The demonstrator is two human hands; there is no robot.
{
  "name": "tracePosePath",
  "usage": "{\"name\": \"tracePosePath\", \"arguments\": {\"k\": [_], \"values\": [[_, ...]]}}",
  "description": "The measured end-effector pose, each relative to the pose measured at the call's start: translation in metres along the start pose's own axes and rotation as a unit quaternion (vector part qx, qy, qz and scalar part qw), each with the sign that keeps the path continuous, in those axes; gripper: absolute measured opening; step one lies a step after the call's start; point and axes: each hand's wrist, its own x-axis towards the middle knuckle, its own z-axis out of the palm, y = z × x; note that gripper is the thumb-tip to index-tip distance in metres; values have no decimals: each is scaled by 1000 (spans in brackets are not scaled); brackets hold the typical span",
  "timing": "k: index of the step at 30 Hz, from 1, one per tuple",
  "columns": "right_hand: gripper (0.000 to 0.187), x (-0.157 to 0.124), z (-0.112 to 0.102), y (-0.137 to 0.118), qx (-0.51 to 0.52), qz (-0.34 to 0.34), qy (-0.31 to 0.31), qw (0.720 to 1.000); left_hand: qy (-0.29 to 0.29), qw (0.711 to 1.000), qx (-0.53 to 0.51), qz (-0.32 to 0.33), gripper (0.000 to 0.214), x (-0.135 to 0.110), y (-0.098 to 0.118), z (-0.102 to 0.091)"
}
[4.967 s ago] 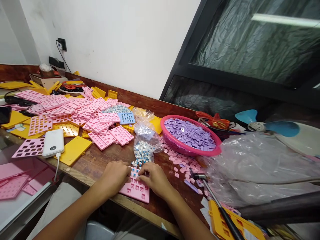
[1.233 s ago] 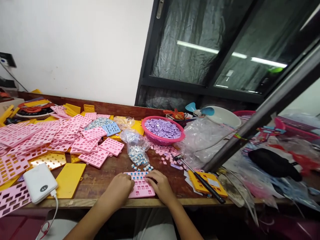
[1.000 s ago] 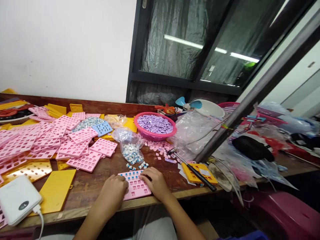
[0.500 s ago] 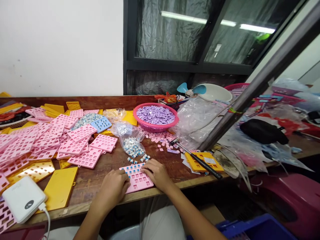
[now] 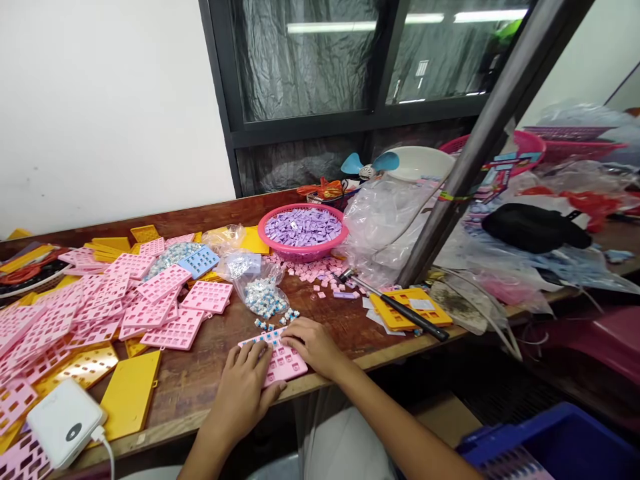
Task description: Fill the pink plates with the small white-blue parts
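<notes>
A pink plate [image 5: 286, 368] with rows of square holes lies at the front edge of the table. Small blue-topped keyboard switches sit in its upper rows; several lower holes show no blue top. My left hand [image 5: 243, 381] rests over the plate's left side, fingers spread and thumb along the near edge. At the plate's upper right, my right hand [image 5: 311, 345] has its fingers bent and close together. What they pinch, if anything, is hidden. Just behind the plate are loose switches [image 5: 290, 315] and a clear plastic bag of switches [image 5: 264, 297].
Pink plates [image 5: 170, 330] pile up on the left, near a yellow panel [image 5: 131, 393] and a white power bank [image 5: 67, 423]. Behind stands a pink basket [image 5: 303, 252] of purple pieces. A hammer [image 5: 407, 311] lies across yellow plates at right, near a slanted metal post [image 5: 450, 200].
My left hand has opened from a curled pose at the plate's left edge and moved over the plate, fingers spread. My right hand stays at the upper right. The camera view has tilted and shifted.
</notes>
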Motion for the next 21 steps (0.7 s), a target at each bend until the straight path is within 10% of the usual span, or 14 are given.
{"name": "tracePosePath", "arguments": {"k": [11, 21], "values": [[10, 1, 0, -6, -113, -24, -10, 993, -53, 994, -94, 3, 42, 11, -7, -30], [15, 1, -3, -8, -137, -32, -17, 990, -108, 982, -150, 29, 26, 97, -78, -19]]}}
